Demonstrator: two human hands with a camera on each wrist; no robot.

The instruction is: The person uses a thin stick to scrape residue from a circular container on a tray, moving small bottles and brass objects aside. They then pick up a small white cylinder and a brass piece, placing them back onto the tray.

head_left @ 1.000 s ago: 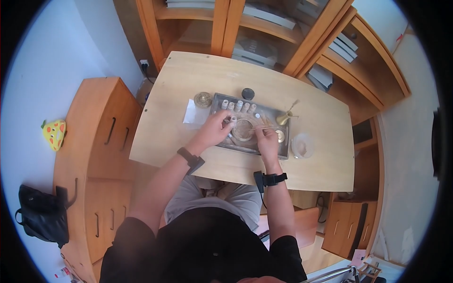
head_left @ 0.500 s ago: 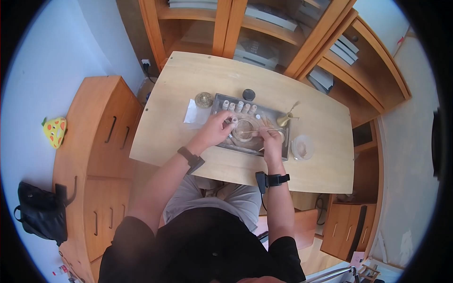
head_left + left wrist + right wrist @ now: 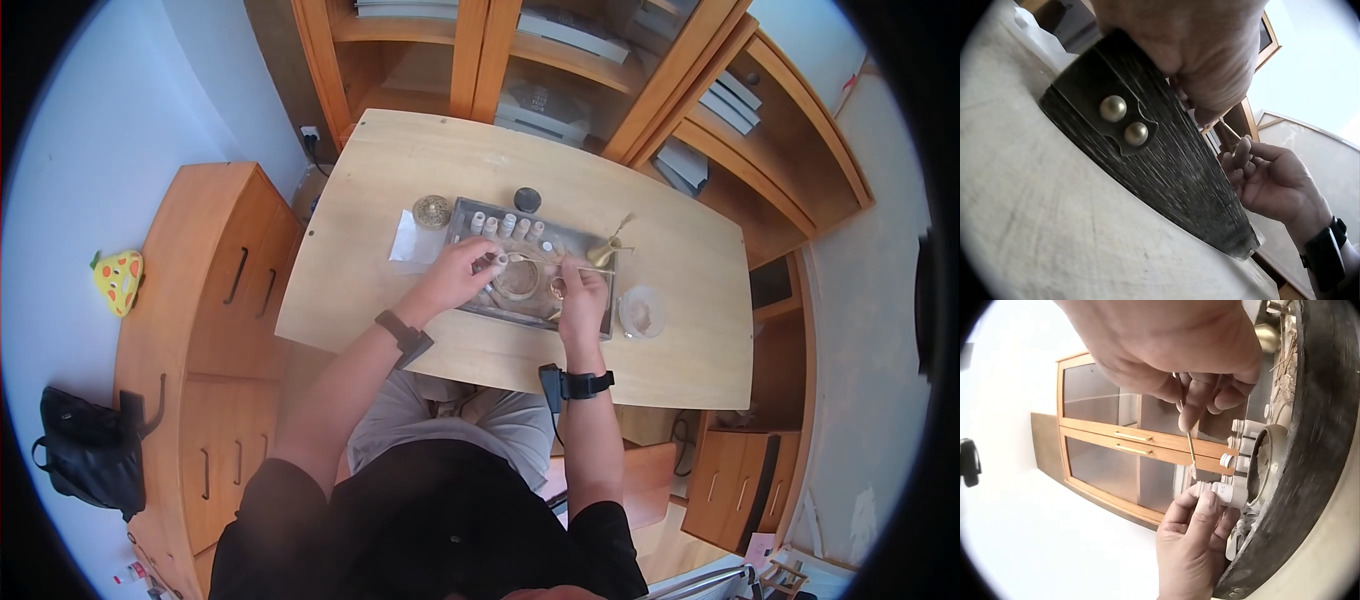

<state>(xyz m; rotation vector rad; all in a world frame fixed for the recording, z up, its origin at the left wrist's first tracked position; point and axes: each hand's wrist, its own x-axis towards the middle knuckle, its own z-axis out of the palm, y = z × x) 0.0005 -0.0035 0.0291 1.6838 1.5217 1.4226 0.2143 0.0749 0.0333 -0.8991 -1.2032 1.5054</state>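
Between its thumb and fingers, my left hand (image 3: pixel 462 274) holds a small white labelled bottle (image 3: pixel 1230 495), its open neck toward the right hand. My right hand (image 3: pixel 582 304) pinches a thin brass scoop (image 3: pixel 1190 447). Pale powder sits on the scoop's tip, close to the bottle's mouth in the right wrist view. Both hands are over a dark wooden tray (image 3: pixel 606 318). A round bowl (image 3: pixel 518 298) of ash-like powder stands in the tray between them. Several more small white bottles (image 3: pixel 508 224) line the tray's far side. In the left wrist view, the bottle is hidden behind the left hand.
A brass vase (image 3: pixel 599 253) with thin tools stands at the tray's right end. Beyond it is a clear tub (image 3: pixel 640 312) of powder. White paper (image 3: pixel 412 240), a patterned brass round (image 3: pixel 432 211) and a black round lid (image 3: pixel 527 200) lie around the tray.
My right hand has shifted slightly right and away from me. The scoop has gone from over the bowl to the bottle's mouth. My left hand stays nearly in place with the bottle.
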